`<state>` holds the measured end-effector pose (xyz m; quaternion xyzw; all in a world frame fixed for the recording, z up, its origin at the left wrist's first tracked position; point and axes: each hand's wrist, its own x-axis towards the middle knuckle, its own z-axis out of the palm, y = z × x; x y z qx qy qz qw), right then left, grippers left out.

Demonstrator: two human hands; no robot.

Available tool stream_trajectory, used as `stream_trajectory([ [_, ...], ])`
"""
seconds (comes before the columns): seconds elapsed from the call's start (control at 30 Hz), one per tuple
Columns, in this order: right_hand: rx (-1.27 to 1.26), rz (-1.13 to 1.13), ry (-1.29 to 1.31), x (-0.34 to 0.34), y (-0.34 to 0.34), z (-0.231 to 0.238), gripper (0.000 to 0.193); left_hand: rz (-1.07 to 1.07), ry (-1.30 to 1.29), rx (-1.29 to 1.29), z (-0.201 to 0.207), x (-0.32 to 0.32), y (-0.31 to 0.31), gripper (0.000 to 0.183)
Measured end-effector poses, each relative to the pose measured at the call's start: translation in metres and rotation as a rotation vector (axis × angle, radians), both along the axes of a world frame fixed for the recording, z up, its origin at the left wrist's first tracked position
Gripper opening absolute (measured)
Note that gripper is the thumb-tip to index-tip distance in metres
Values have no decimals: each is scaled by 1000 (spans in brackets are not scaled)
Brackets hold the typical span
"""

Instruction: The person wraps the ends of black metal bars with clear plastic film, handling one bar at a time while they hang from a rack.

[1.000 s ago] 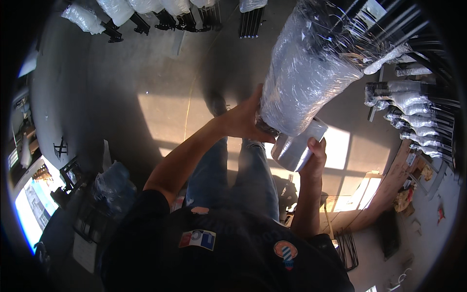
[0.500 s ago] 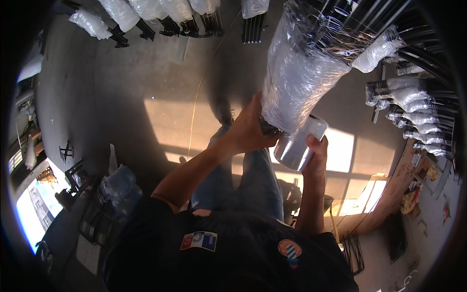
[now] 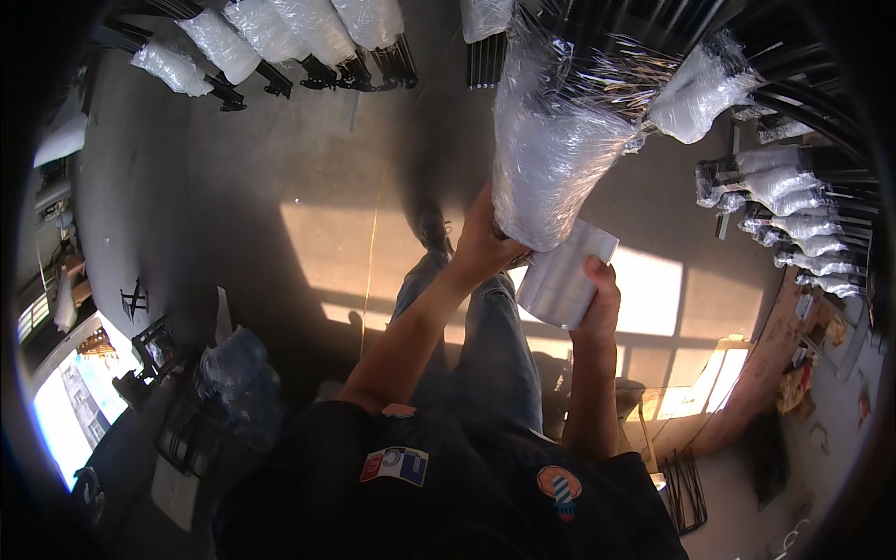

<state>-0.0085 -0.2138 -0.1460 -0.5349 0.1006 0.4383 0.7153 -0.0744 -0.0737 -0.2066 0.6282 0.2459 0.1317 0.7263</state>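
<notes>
Film roll (image 3: 564,276) sits low right of centre, tucked just under the bottom end of a wrapped bundle (image 3: 551,168) whose long axis runs up and slightly right toward the rack (image 3: 793,84). Left hand (image 3: 481,245) is spread against the bundle's lower left side, fingers apart, pressing the wrap. Right hand (image 3: 597,303) is clamped on the roll from below, thumb on its end; film seems to run from roll to bundle, though glare blurs that. Sunlit floor (image 3: 317,252) lies beneath.
</notes>
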Motion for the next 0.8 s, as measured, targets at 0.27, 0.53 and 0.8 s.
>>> stream_trajectory([
  [0.27,32,-63,158,-1,-24,11,73,-90,92,228,-5,6,1,72],
  [0.53,802,-82,285,10,-33,25,68,-3,-17,153,6,18,-5,59],
  [0.8,1166,-407,173,93,-93,59,54,136,233,187,-32,-5,24,48],
])
